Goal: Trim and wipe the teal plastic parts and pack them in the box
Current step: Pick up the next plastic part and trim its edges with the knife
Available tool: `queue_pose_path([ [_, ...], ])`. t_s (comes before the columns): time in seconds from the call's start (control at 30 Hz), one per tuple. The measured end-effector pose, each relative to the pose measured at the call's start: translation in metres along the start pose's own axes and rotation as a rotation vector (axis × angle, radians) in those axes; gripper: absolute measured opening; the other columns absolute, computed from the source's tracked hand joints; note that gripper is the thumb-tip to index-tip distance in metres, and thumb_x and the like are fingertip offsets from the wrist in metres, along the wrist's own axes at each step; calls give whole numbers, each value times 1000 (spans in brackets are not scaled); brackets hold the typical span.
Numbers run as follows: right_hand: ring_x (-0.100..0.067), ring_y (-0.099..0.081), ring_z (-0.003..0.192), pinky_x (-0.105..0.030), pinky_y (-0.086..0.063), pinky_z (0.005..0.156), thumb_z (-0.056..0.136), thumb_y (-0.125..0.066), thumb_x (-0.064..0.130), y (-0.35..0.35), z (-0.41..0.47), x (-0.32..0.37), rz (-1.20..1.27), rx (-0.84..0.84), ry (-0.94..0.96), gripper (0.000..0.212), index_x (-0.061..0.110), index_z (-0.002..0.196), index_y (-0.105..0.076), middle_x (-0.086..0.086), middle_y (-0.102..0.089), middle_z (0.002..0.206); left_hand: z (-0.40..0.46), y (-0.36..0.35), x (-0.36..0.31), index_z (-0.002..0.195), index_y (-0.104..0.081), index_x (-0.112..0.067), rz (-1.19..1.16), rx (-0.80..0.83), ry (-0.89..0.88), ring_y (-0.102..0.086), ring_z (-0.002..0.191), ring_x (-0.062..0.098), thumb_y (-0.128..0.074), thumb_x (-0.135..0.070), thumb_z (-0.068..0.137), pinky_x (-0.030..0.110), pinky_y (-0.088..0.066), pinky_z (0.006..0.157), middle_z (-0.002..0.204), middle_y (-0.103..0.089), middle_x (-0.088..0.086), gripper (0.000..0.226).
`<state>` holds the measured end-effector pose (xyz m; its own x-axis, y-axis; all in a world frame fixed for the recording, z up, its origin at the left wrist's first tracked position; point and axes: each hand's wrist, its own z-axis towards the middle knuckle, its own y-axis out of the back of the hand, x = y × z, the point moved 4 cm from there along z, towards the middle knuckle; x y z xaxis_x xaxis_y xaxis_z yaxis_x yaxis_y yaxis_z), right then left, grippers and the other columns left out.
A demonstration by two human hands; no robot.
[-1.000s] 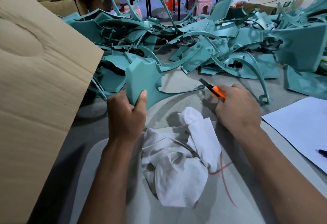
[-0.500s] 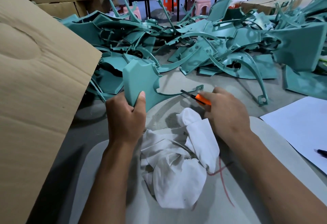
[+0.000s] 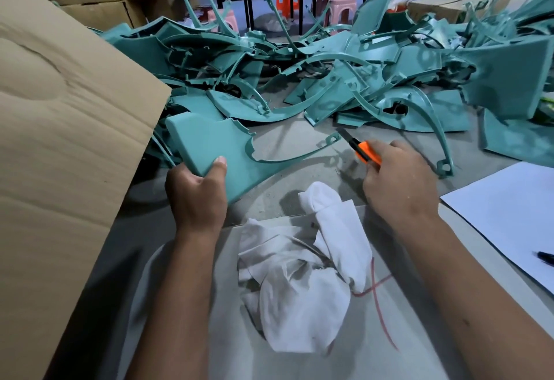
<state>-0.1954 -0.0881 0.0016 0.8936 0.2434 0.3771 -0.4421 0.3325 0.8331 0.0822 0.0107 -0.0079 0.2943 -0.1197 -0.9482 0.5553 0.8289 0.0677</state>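
Teal part point(image 3: 215, 151) in left hand point(image 3: 196, 196), white rag point(image 3: 305, 274) beside cardboard flap point(image 3: 60, 139).

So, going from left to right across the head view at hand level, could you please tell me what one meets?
Cardboard flap → left hand gripping the teal part → orange utility knife → right hand → white sheet.

Counted: one knife point(image 3: 364, 151), one white rag point(image 3: 305, 274), one paper sheet point(image 3: 509, 214), one pen point(image 3: 546, 258), two hands. Teal parts point(image 3: 344, 79): heaped, too tangled to count.
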Motion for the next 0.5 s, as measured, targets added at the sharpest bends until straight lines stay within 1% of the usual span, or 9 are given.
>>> queue_pose_path([
  [0.07,-24,-42,75,-33,-36,67,94,-59,13,3,-5,9,63,-34,51,43,27,133,-66,2,-46,87,0,-2,0,69,-71,-29,-11,-8,16,-71,75,-1,-70,-27,76,28,-57,75,75,-72,-29,8],
  [0.13,-24,-43,74,-32,-36,65,94,-60,13,0,-10,19,76,-29,80,42,28,133,-65,2,-47,87,-3,-5,-2,67,-71,-32,5,-7,4,-71,74,-2,-70,-27,76,30,-58,76,72,-70,-31,11],
  [0.2,-25,-43,72,-32,-35,64,91,-60,12,-7,-13,26,1,34,54,38,28,126,-64,1,-46,88,-6,-8,-5,66,-70,-30,17,-5,-18,-71,76,0,-70,-26,76,32,-60,78,71,-70,-31,12],
  [0.27,-27,-44,74,-33,-36,64,88,-58,8,-11,-14,29,-92,107,-8,35,25,119,-61,-2,-46,92,-8,-11,-5,66,-69,-30,5,-4,-13,-72,77,2,-70,-25,76,32,-60,79,72,-70,-30,11],
  [0.33,-26,-42,77,-33,-36,65,87,-58,8,-13,-14,31,-137,135,-15,36,23,120,-60,-3,-44,95,-10,-13,-3,66,-69,-28,-14,-8,25,-71,74,-1,-69,-26,75,29,-58,76,72,-71,-30,9],
  [0.37,-25,-41,78,-33,-34,66,89,-59,10,-13,-16,34,-133,149,15,36,24,122,-60,-1,-43,95,-11,-15,-2,65,-69,-27,-26,-13,51,-70,72,-2,-69,-26,74,28,-57,74,71,-71,-30,8],
  [0.43,-21,-40,81,-32,-33,67,94,-63,23,-15,-20,43,-81,190,120,34,29,128,-60,2,-43,97,-15,-20,1,61,-68,-24,-68,-31,119,-68,65,-3,-68,-25,71,25,-55,69,67,-71,-27,10],
  [0.47,-20,-41,81,-32,-33,68,97,-62,29,-16,-23,49,-41,206,172,33,31,129,-59,3,-45,99,-18,-23,1,58,-68,-23,-90,-40,152,-67,61,-4,-68,-24,70,24,-53,66,64,-70,-26,12],
  [0.5,-20,-42,81,-32,-33,68,98,-60,30,-16,-26,53,-1,213,210,32,33,130,-60,4,-46,99,-20,-26,1,56,-67,-21,-107,-46,185,-66,58,-5,-68,-24,69,24,-53,64,62,-70,-25,13],
])
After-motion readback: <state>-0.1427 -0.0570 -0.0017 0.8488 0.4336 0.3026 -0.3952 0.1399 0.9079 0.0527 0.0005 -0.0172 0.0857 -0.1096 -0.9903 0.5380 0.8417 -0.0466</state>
